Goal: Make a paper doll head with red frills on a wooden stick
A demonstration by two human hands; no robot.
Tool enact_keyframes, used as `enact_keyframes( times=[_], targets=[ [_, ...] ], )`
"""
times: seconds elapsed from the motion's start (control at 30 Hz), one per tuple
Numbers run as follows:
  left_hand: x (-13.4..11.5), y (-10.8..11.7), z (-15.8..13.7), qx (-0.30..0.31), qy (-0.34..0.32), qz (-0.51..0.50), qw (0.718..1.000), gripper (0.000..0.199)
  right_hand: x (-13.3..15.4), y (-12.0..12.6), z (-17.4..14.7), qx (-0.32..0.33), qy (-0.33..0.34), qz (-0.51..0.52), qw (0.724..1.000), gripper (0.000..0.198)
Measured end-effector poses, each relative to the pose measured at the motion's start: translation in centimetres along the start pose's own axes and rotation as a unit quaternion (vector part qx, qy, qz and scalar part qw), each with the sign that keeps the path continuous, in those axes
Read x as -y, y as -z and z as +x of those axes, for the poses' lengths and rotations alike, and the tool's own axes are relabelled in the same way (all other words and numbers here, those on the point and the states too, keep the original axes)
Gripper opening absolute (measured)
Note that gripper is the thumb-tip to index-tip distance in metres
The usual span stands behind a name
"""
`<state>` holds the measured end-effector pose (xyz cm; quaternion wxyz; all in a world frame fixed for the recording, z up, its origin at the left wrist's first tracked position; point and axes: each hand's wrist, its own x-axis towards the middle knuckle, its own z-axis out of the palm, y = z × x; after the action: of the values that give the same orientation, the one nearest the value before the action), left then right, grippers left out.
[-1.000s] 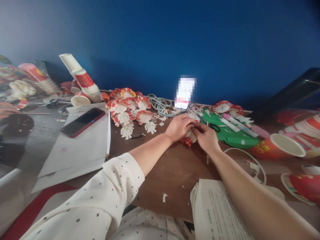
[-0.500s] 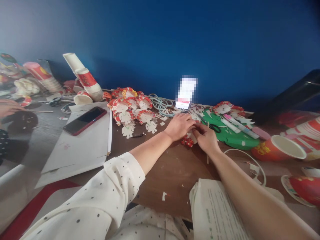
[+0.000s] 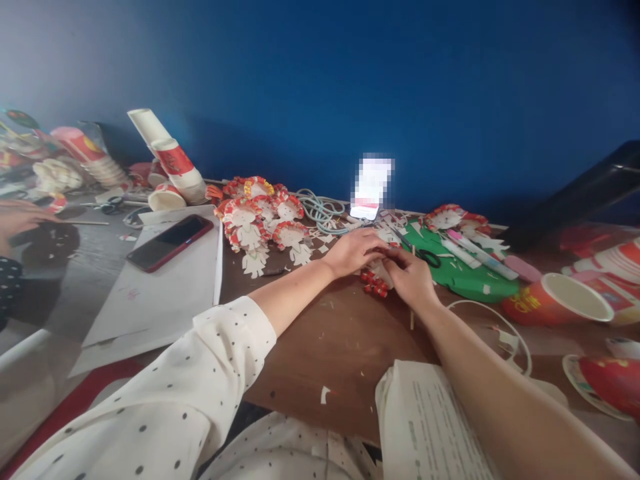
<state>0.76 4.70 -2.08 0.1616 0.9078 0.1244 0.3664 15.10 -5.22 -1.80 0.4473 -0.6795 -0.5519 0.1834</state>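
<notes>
My left hand [image 3: 356, 252] and my right hand [image 3: 411, 277] meet over the middle of the brown table [image 3: 320, 347]. Between them is a paper cut-out figure [image 3: 375, 283] with a red fringed edge pointing towards me. Both hands have their fingers bent and closed on it, and most of its pale part is hidden beneath them. A thin wooden stick [image 3: 413, 320] shows in part, running under my right hand. To the left lies a pile of similar paper figures [image 3: 257, 217] with red and white frilled rims.
A lit phone [image 3: 373, 187] leans on the blue wall beside a coiled cable [image 3: 320, 207]. Black scissors [image 3: 429, 258] and markers [image 3: 483, 253] lie on green paper [image 3: 460, 283]. Paper cups [image 3: 575, 298] stand right. At left are a dark phone [image 3: 170, 243] and another person's hand [image 3: 23, 217].
My left hand and forearm have shifted slightly left and down. The fingers of both hands have moved a little over the paper figure, which stays in place.
</notes>
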Motion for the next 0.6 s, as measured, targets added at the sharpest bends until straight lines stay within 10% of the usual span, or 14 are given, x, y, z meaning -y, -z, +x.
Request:
enact_keyframes(
  times=[0.6],
  targets=[
    [1.4,0.8,-0.6,0.003,-0.029,-0.011,1.0,0.018,0.3,0.2,0.1,0.021,-0.019,0.031,0.999,0.032]
  ],
)
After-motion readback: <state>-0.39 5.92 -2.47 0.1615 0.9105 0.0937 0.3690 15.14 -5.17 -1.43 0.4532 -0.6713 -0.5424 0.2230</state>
